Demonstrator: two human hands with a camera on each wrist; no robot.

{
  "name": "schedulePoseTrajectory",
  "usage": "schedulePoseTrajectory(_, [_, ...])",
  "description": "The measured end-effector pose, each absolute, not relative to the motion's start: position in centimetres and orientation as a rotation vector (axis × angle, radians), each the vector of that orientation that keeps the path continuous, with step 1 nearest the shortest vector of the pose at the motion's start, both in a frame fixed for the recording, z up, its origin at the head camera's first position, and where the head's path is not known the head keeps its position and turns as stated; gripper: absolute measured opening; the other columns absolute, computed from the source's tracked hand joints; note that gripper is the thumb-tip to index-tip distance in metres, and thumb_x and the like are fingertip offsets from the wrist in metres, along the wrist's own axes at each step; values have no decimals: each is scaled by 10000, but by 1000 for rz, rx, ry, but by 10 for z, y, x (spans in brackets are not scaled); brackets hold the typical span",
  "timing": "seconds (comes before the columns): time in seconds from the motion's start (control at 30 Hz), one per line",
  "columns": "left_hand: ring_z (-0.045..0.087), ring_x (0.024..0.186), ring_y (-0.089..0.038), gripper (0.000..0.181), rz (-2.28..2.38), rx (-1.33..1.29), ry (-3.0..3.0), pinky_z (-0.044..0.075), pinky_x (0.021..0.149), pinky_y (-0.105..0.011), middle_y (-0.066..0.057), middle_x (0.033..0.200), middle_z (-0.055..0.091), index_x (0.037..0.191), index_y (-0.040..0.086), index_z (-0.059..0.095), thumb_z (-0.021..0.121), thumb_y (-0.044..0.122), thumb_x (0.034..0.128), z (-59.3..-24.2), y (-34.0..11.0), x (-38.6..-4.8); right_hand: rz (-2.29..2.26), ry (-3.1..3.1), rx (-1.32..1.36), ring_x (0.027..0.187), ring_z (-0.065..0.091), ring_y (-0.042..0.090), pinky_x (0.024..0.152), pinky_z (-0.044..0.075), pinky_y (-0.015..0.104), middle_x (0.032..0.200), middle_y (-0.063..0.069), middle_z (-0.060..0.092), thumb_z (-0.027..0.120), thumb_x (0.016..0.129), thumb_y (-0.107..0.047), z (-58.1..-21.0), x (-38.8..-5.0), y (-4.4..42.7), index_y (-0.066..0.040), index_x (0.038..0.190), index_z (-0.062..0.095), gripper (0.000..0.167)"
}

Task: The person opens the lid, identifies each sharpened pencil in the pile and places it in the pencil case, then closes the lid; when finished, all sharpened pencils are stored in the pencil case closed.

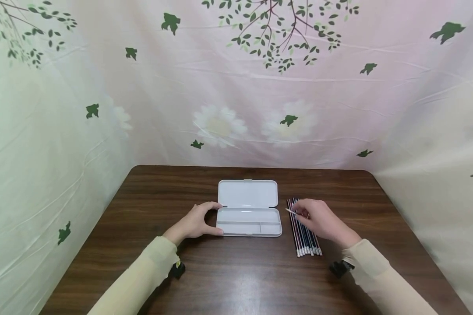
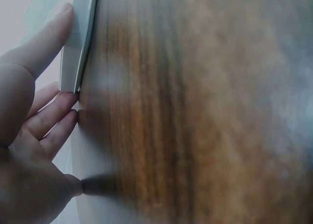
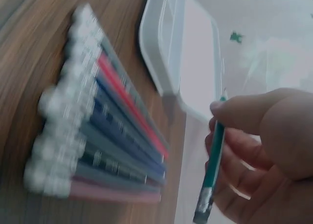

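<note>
A white pencil case (image 1: 238,215) (image 2: 77,53) (image 3: 200,53) lies open on the table, its lid leaning away and its divided tray bare. My left hand (image 1: 195,222) (image 2: 29,106) grips the tray's left end, thumb at the front corner and fingers at the back. Between thumb and fingers, my right hand (image 1: 324,218) (image 3: 274,145) pinches a green pencil (image 1: 291,211) (image 3: 213,158) above a row of pencils (image 1: 305,238) (image 3: 129,119). Those pencils lie side by side right of the case, their white eraser ends toward me.
The brown wooden table (image 1: 236,271) has rounded far corners. Behind it and at both sides hangs a pale cloth (image 1: 161,109) printed with leaves, birds and flowers. A dark device is strapped at each wrist.
</note>
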State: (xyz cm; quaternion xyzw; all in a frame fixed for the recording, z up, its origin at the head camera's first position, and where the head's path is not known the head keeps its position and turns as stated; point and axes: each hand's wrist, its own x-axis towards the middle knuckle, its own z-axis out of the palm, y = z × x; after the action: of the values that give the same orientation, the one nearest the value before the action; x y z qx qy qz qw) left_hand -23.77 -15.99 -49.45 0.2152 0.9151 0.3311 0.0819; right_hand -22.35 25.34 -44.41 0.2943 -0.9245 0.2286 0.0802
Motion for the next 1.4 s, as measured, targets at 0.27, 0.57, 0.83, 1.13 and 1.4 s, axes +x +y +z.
schedulePoseTrajectory(0.27, [456,1481,-278,848,990,655,2740,114,1263,-674,-70,1513,570,1465,128,574,932,474,779,-496,-160,-238,776,-2589,1117,788,627,85,675,551,262,918,-22,708,793,897,12,-449,-226,201,-95,1023,783,166])
schedulePoseTrajectory(0.57, [449,1486,-273,850,986,636,2734,109,1268,-664,-67,1526,559,1472,134,568,926,483,784,-496,-160,-237,889,-2652,1203,890,704,138,810,610,327,960,26,753,767,913,21,-452,-223,153,-63,1032,769,146])
schedulePoseTrajectory(0.83, [450,1485,-279,833,990,619,2730,120,1262,-675,-65,1531,555,1470,144,570,921,481,793,-496,-160,-239,890,-2683,1219,898,720,116,834,603,308,950,13,768,769,900,20,-465,-223,125,-61,1007,767,134])
schedulePoseTrajectory(1.13, [464,1472,-268,826,997,621,2732,129,1264,-667,-62,1514,567,1462,147,576,925,476,789,-495,-160,-239,862,-2698,1275,915,721,120,861,607,319,958,22,780,756,889,63,-476,-223,107,-55,1006,775,167])
schedulePoseTrajectory(1.4, [476,1459,-269,825,999,650,2734,144,1254,-679,-59,1499,580,1454,140,580,919,494,790,-496,-161,-239,888,-2664,1333,941,741,140,871,608,295,977,39,791,736,912,70,-480,-225,102,-43,1019,775,161])
